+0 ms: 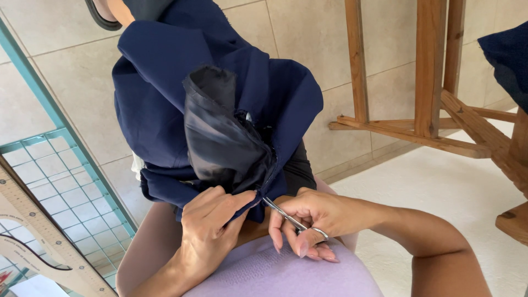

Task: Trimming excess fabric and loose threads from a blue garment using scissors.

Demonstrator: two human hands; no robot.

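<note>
A navy blue garment [165, 71] with a dark shiny lining [220, 137] lies bunched on my lap. My left hand [212, 223] pinches the garment's lower edge between thumb and fingers. My right hand [311, 220] holds small silver scissors [286, 215], a finger through the ring handle. The blade tips point up-left into the seam right beside my left thumb.
A teal gridded cutting mat [71, 187] with wooden curved rulers [38, 231] lies at the left. A wooden frame [429, 82] stands at the right on the tiled floor [330, 55]. Dark blue cloth [509, 55] hangs at the far right. A sandalled foot [107, 11] shows at the top.
</note>
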